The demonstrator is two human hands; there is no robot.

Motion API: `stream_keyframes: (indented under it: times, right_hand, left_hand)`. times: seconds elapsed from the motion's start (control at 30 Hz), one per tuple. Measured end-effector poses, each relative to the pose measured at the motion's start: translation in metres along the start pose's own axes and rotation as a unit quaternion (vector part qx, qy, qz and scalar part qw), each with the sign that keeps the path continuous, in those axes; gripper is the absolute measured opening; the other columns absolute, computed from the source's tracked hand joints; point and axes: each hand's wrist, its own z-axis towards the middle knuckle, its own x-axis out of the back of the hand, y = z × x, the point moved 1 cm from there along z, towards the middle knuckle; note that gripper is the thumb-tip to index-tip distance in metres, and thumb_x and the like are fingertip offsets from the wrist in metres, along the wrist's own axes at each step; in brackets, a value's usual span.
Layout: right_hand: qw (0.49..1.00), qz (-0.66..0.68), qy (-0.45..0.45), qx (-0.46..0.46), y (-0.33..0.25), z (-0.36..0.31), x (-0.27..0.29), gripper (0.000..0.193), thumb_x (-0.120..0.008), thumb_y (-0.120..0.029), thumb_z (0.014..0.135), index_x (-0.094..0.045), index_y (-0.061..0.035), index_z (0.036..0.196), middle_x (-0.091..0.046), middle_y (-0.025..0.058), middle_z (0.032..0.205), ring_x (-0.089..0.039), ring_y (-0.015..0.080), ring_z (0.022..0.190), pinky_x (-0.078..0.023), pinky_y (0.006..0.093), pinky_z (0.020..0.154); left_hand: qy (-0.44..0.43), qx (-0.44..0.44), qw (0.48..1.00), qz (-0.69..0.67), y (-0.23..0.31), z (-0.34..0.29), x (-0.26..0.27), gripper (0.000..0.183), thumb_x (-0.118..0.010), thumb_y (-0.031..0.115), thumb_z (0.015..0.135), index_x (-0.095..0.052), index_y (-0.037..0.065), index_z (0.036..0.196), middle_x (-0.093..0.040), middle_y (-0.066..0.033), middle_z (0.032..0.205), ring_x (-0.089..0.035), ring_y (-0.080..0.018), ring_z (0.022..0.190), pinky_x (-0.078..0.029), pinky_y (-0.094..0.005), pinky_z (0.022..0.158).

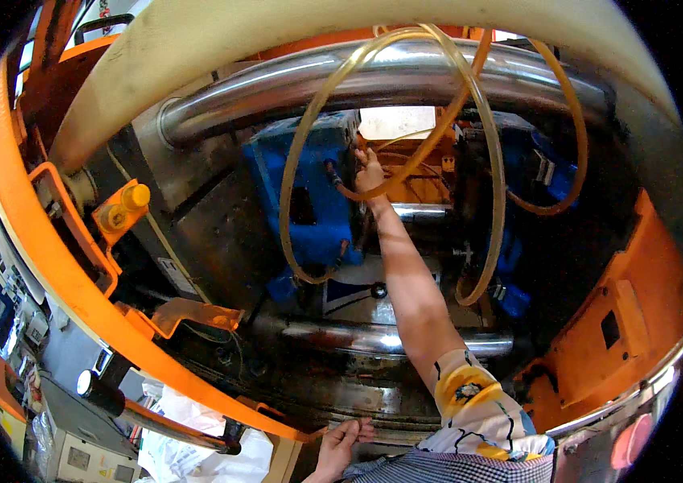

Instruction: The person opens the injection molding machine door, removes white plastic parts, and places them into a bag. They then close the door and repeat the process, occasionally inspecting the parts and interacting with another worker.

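Note:
My right arm reaches deep into a machine, between two blue metal mould blocks. My right hand [370,175] is at the inner face of the left blue block [277,173], near its upper edge. Its fingers look loosely bent and apart, with no held thing visible; the fingertips are partly lost against the block. A clear yellowish hose [422,173] passes close by that hand and joins a fitting on the block. The right blue block [555,173] stands across the gap, mostly in shadow. Low in front, my left hand [343,445] lies near the machine's front edge, fingers stretched out and holding nothing.
Thick polished bars [245,105] cross above the blocks and a lower bar [341,334] runs beneath them. Looped hoses hang in front. An orange guard frame [44,266] curves along the left, and an orange panel [607,330] stands right. White plastic bags [197,439] lie at lower left.

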Motion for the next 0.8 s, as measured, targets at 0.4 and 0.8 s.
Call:
stream_keyframes:
  times: [0.4,0.8]
  right_hand:
    - [0.962,0.128,-0.065,-0.231,-0.015,-0.02,0.046,0.062,-0.036,0.015,0.07,-0.032,0.0035,0.131,-0.056,0.0159,0.118,-0.049,0.0264,0.115,-0.036,0.0314,0.094]
    - [0.953,0.162,-0.124,-0.222,-0.042,-0.023,0.042,0.059,-0.036,0.012,0.069,-0.033,0.008,0.128,-0.05,0.0187,0.12,-0.048,0.0264,0.114,-0.036,0.03,0.093]
  left_hand:
    - [-0.011,0.006,0.999,0.038,0.005,0.004,-0.004,0.035,-0.04,0.022,0.095,-0.053,-0.007,0.108,-0.062,-0.0117,0.091,-0.059,-0.0163,0.083,-0.049,-0.0284,0.074]
    - [-0.006,0.004,0.998,0.064,0.005,0.0,-0.006,0.035,-0.04,0.023,0.095,-0.053,-0.006,0.109,-0.061,-0.0118,0.091,-0.059,-0.0161,0.081,-0.049,-0.0281,0.075]
